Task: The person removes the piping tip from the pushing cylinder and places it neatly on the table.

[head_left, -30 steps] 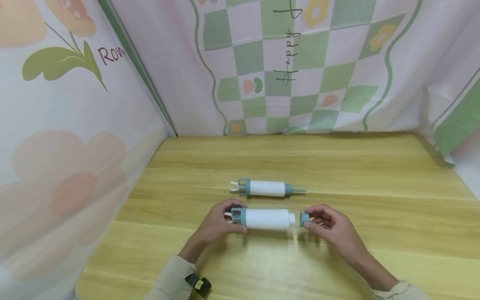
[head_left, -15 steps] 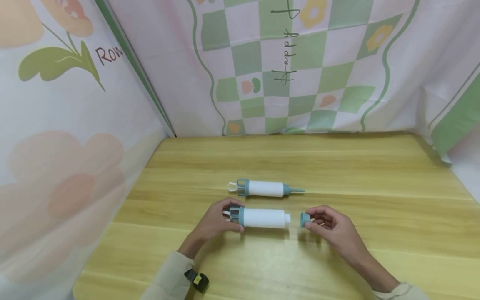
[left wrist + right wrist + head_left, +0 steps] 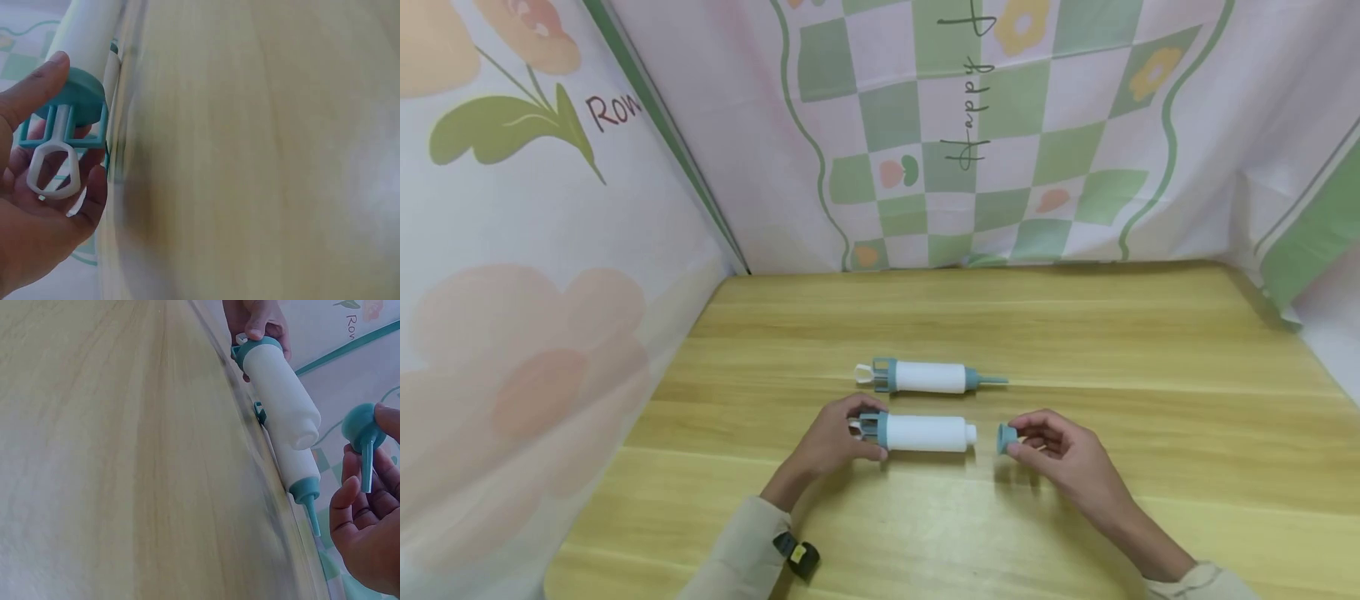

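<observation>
My left hand (image 3: pixel 835 442) grips a white, syringe-like tube (image 3: pixel 928 433) by its teal collar (image 3: pixel 882 430). Thumb and fingers wrap the collar and its frame, seen close in the left wrist view, where a white pull ring (image 3: pixel 34 169) sticks out toward the palm. The tube lies level, its bare narrow neck (image 3: pixel 304 437) pointing right. Facing that neck across a small gap, my right hand (image 3: pixel 1063 454) pinches a teal nozzle cap (image 3: pixel 1006 438) between thumb and fingers. In the right wrist view its thin spout (image 3: pixel 367 465) points toward the right palm.
Behind the held tube, a second white-and-teal syringe (image 3: pixel 931 377) lies on the wooden table (image 3: pixel 1075 333) with its nozzle fitted. Printed curtains (image 3: pixel 955 200) hang at the back and left. A black band (image 3: pixel 797 554) is on the left sleeve.
The tube in my left hand has drawn slightly left, so the gap between its neck and the nozzle cap is wider. Both grips stay the same.
</observation>
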{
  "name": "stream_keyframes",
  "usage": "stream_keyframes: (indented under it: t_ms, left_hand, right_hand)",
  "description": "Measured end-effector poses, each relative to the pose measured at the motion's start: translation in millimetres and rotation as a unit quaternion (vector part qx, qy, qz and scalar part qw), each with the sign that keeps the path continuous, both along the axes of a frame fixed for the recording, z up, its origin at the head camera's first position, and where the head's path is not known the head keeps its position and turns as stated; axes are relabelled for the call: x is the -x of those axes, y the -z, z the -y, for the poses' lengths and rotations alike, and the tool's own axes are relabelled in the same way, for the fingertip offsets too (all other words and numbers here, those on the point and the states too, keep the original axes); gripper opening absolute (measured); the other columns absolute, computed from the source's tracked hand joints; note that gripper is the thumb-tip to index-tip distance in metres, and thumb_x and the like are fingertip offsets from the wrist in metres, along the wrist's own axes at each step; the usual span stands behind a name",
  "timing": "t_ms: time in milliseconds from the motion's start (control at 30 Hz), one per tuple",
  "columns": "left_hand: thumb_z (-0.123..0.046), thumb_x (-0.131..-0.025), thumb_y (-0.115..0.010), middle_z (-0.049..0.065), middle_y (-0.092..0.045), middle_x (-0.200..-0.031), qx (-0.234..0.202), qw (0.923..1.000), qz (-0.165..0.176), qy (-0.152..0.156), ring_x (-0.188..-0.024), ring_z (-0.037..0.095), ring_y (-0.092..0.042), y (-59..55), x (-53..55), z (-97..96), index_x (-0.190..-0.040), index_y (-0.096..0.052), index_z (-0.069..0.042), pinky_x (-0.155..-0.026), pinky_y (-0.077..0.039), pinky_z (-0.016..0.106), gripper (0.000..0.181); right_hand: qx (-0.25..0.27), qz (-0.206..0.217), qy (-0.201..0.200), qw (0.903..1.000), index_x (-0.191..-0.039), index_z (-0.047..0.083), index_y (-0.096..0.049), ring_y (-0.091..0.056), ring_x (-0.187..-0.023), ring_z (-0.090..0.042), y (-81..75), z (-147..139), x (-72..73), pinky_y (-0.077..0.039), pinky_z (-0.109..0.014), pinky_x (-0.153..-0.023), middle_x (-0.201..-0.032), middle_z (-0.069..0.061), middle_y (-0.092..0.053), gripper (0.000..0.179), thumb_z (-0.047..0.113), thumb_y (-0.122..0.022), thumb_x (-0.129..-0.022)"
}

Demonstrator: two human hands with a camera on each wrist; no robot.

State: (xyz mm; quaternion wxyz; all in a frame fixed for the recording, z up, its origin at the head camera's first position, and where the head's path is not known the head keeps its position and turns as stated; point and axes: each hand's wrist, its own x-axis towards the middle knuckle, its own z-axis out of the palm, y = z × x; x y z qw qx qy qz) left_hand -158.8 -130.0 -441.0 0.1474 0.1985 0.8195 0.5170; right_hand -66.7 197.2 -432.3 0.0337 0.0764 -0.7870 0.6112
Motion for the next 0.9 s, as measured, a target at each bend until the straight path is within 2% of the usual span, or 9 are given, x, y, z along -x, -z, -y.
stream_keyframes:
  t_ms: [167,400,667,900]
  left_hand:
    - [-0.007,-0.072,-0.089,0.005,-0.063,-0.115,0.018,0.9998,0.001,-0.003,-0.099,0.022,-0.060,0.9,1.7,-2.2,-0.120,-0.065,-0.014,-0.084,-0.052,0.039,0.054]
    - [-0.006,-0.072,-0.089,0.004,-0.063,-0.110,0.021,0.9997,0.012,-0.001,-0.096,0.023,-0.061,-0.2,2.9,-5.9,-0.120,-0.065,-0.013,-0.081,-0.053,0.038,0.054]
    - [-0.006,-0.071,-0.089,0.003,-0.064,-0.111,0.043,0.9989,-0.017,0.002,-0.097,0.021,-0.061,-0.4,2.3,-9.5,-0.120,-0.064,-0.012,-0.084,-0.053,0.038,0.056]
    - [-0.001,-0.071,-0.087,0.006,-0.063,-0.112,0.050,0.9985,-0.023,0.007,-0.097,0.023,-0.061,-2.2,0.6,-10.2,-0.123,-0.062,-0.009,-0.084,-0.054,0.038,0.058]
  right_hand:
    - [0.002,-0.001,-0.002,1.0000,-0.115,-0.004,-0.063,-0.064,-0.089,-0.017,-0.7,-0.5,-0.1,-0.056,-0.026,-0.076,-0.102,-0.013,-0.068,0.027,0.008,-0.072,-0.093]
    - [0.002,-0.003,-0.005,1.0000,-0.115,-0.004,-0.062,-0.065,-0.088,-0.017,0.1,-1.0,1.1,-0.056,-0.027,-0.075,-0.102,-0.014,-0.068,0.027,0.008,-0.072,-0.093]
    - [0.000,0.002,-0.005,1.0000,-0.114,-0.003,-0.063,-0.065,-0.088,-0.017,2.3,0.3,2.0,-0.056,-0.026,-0.074,-0.101,-0.012,-0.068,0.027,0.009,-0.072,-0.092]
    - [0.003,-0.006,-0.003,1.0000,-0.115,-0.004,-0.063,-0.064,-0.087,-0.017,4.1,2.3,1.6,-0.055,-0.024,-0.075,-0.101,-0.011,-0.068,0.027,0.006,-0.073,-0.091]
